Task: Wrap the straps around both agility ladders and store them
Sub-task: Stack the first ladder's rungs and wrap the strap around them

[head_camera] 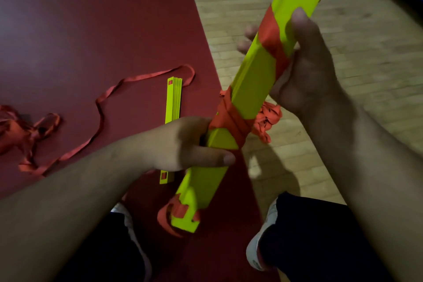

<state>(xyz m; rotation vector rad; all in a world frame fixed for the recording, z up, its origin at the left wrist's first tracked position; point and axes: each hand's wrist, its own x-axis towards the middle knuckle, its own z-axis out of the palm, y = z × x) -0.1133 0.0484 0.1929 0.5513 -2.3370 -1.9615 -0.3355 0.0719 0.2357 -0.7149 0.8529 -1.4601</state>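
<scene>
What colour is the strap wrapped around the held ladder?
The strap on the ladder is orange-red; head view.

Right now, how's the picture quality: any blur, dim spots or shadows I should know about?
Head view: dim overall, with both forearms dark. Head view: the held ladder is bright but soft, and smeared toward its far end. Head view: the wooden floor is streaked with motion blur. Head view: the second ladder on the mat looks sharper. Head view: a dark shadow falls on the floor below the held ladder.
</scene>
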